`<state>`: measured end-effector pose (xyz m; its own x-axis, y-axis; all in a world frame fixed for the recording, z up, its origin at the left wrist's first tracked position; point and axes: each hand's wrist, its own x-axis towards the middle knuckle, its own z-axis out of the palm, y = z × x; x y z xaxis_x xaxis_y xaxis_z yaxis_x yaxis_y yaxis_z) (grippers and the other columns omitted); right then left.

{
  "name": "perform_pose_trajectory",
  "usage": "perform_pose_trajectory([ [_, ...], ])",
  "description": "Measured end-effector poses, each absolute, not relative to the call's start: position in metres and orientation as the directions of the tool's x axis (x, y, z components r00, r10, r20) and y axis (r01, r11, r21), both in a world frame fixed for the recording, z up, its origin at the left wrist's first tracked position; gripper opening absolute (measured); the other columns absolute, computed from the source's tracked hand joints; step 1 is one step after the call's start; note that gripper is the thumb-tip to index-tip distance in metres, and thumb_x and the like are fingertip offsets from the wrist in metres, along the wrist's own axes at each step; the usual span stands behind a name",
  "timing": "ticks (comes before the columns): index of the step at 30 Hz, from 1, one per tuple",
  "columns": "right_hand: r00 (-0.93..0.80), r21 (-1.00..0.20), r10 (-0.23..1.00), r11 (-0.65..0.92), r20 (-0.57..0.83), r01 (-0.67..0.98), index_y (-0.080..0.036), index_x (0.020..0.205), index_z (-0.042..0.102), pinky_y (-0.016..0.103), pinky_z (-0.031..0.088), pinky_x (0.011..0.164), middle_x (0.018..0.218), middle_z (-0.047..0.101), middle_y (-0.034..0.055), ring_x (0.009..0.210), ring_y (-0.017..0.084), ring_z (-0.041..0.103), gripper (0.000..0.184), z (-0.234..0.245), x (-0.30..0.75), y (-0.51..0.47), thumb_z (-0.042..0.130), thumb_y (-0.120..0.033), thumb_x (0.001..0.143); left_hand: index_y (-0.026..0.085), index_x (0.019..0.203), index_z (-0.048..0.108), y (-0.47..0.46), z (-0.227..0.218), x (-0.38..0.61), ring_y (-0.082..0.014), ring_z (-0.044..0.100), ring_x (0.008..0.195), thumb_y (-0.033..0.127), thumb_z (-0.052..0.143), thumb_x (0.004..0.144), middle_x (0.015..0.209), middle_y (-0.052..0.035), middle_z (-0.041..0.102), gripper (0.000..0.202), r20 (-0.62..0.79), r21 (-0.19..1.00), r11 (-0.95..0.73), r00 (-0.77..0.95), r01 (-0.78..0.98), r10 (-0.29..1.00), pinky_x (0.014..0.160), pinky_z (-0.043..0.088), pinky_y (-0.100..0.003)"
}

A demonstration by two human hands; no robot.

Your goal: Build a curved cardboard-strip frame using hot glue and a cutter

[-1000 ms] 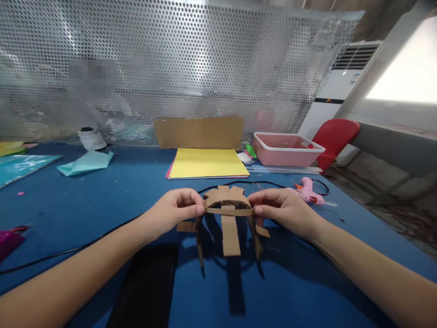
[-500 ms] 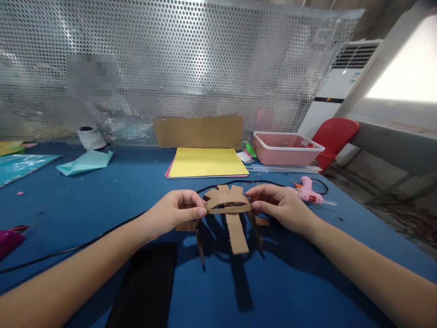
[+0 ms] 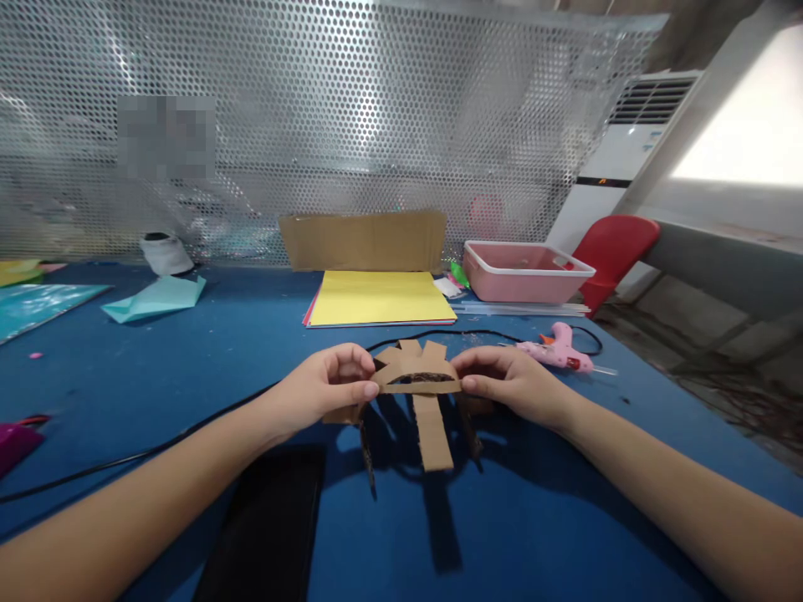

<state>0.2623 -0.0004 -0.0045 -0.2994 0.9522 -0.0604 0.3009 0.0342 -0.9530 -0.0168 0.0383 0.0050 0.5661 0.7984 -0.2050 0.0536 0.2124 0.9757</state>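
Note:
Between my hands is a brown cardboard piece (image 3: 417, 365) with a round, ring-like middle and several strips sticking out. One strip (image 3: 432, 431) slants down toward me, and others bend downward at the sides. A narrow cardboard band runs across its near side. My left hand (image 3: 342, 380) pinches the left end of this band between thumb and fingers. At the right end, my right hand (image 3: 505, 378) grips the piece with the thumb in front and the fingers behind. Shadows of the strips fall on the blue table (image 3: 527, 518) below.
A pink glue gun (image 3: 561, 349) lies at right, its black cord running behind the cardboard. A dark phone-like slab (image 3: 267, 527) is near my left forearm. Farther back are yellow paper sheets (image 3: 382, 298), a pink basket (image 3: 527, 284), a cardboard panel (image 3: 364, 241) and folded teal paper (image 3: 156, 298).
The fingers of my right hand have closed in on the cardboard, moving slightly left. The front strip has shifted a little left and down. My left hand stays almost in place.

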Motion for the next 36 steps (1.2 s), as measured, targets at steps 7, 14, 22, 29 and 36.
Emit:
perform_pose_trajectory([
  [7, -0.300, -0.946, 0.952, 0.041, -0.061, 0.322, -0.020, 0.092, 0.069, 0.031, 0.052, 0.072, 0.086, 0.069, 0.0037, 0.081, 0.018, 0.063, 0.042, -0.001, 0.260, -0.002, 0.073, -0.054, 0.069, 0.016, 0.082, 0.066, 0.037, 0.008, -0.017, -0.0127, 0.063, 0.070, 0.032, 0.088, 0.056, 0.079, -0.0012, 0.070, 0.037, -0.267, 0.960, 0.268, 0.564, 0.084, 0.781, 0.067, 0.049, -0.026],
  [14, -0.282, -0.975, 0.955, -0.029, -0.092, 0.222, -0.019, 0.088, 0.069, 0.029, 0.050, 0.067, 0.076, 0.066, 0.0018, 0.076, 0.016, 0.060, 0.043, -0.004, 0.257, -0.003, 0.077, -0.054, 0.065, 0.014, 0.085, 0.069, 0.036, 0.009, -0.017, -0.0108, 0.059, 0.059, 0.036, 0.085, 0.060, 0.071, -0.0004, 0.068, 0.037, -0.322, 0.945, 0.299, 0.562, 0.135, 0.762, 0.060, 0.046, -0.025],
  [22, -0.273, -0.993, 0.955, -0.102, -0.114, 0.058, -0.019, 0.085, 0.070, 0.028, 0.048, 0.072, 0.083, 0.069, 0.0018, 0.076, 0.014, 0.060, 0.040, -0.005, 0.252, -0.006, 0.083, -0.047, 0.060, 0.016, 0.084, 0.072, 0.035, 0.007, -0.016, -0.0104, 0.059, 0.062, 0.039, 0.087, 0.057, 0.071, 0.0004, 0.067, 0.038, -0.277, 0.956, 0.282, 0.568, 0.082, 0.775, 0.059, 0.045, -0.022],
  [29, -0.261, -0.993, 0.959, -0.120, -0.110, -0.021, -0.018, 0.080, 0.069, 0.027, 0.044, 0.074, 0.079, 0.066, -0.0005, 0.074, 0.012, 0.058, 0.037, -0.003, 0.249, -0.009, 0.086, -0.043, 0.059, 0.018, 0.081, 0.075, 0.034, 0.010, -0.016, -0.0051, 0.051, 0.052, 0.036, 0.089, 0.055, 0.063, 0.0030, 0.065, 0.035, -0.241, 0.947, 0.321, 0.585, -0.035, 0.774, 0.053, 0.041, -0.018],
  [36, -0.254, -0.984, 0.959, -0.155, -0.128, -0.089, -0.018, 0.078, 0.070, 0.027, 0.043, 0.074, 0.077, 0.065, -0.0007, 0.073, 0.012, 0.057, 0.038, -0.002, 0.248, -0.009, 0.087, -0.043, 0.056, 0.017, 0.082, 0.073, 0.033, 0.014, -0.014, -0.0055, 0.053, 0.050, 0.030, 0.091, 0.052, 0.066, 0.0018, 0.067, 0.038, -0.348, 0.900, 0.433, 0.534, -0.038, 0.771, 0.051, 0.042, -0.019],
])
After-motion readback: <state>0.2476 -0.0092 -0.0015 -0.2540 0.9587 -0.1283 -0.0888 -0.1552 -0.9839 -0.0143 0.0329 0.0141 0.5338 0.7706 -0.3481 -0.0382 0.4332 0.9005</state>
